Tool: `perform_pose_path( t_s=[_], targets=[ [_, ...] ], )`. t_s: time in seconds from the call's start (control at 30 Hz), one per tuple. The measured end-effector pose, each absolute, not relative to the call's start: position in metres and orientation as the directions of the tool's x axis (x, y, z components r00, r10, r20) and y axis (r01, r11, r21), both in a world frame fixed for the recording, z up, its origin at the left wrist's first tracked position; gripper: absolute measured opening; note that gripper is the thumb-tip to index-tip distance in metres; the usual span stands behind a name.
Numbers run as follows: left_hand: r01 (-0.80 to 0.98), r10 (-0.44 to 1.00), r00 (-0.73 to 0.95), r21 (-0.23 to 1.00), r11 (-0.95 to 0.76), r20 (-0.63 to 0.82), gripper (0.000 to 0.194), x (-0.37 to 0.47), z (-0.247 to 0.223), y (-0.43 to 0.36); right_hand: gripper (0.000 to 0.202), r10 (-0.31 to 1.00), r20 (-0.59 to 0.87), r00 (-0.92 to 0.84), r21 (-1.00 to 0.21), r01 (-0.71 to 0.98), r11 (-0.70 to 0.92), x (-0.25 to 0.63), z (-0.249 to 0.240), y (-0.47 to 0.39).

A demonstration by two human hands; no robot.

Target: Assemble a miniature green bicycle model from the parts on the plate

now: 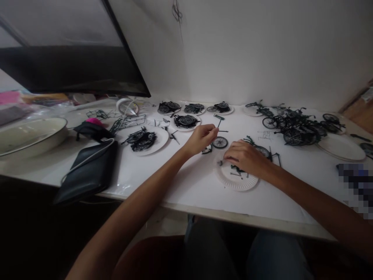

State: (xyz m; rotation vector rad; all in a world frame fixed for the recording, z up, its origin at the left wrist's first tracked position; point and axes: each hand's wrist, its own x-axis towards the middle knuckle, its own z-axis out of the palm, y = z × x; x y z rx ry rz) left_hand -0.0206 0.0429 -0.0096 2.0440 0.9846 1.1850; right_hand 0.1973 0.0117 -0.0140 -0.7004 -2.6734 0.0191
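Forearms (140, 198) reach over the front edge of the bench (180, 186). Toward its back right corner lies a heap of toy bicycles (294, 128); near the front edge, right of the middle, sits a paper plate (230, 186). Over it, the right hand (247, 155) has its fingertips close together; whether its grip has anything cannot be told. The left hand (202, 139), beside a wheel (220, 142) lying on the bench, pinches a thin stem (219, 121), green end up. So slim a piece probably wants light pressure, steady wrists and small bits (236, 168) kept inside the rim.
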Motion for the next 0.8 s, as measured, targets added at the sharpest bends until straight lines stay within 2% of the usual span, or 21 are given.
perform_pose_path(
  t_s=[0.2,0.43,0.57,0.7,0.8],
  targets=[
    [0.310,0.809,0.344,0.756,-0.576,0.476,0.042,-0.021,-0.010,0.043,0.009,0.507,0.348,-0.789,-0.155,0.485,0.861,0.195,-0.017,0.017],
    [0.298,0.810,0.356,0.765,-0.571,0.466,0.041,-0.021,-0.012,0.043,0.012,0.481,0.381,-0.790,-0.108,0.478,0.871,0.203,-0.004,0.005],
    [0.311,0.810,0.357,0.758,-0.574,0.466,0.041,-0.020,-0.012,0.043,0.011,0.469,0.433,-0.770,-0.156,0.449,0.880,0.229,0.008,-0.013],
    [0.323,0.811,0.377,0.757,-0.568,0.447,0.041,-0.019,-0.012,0.041,0.015,0.537,0.358,-0.764,-0.283,0.459,0.842,0.256,0.005,-0.027],
    [0.329,0.811,0.393,0.757,-0.565,0.434,0.041,-0.018,-0.014,0.040,0.017,0.560,0.319,-0.765,-0.302,0.477,0.825,0.263,-0.005,-0.030]
  ],
)
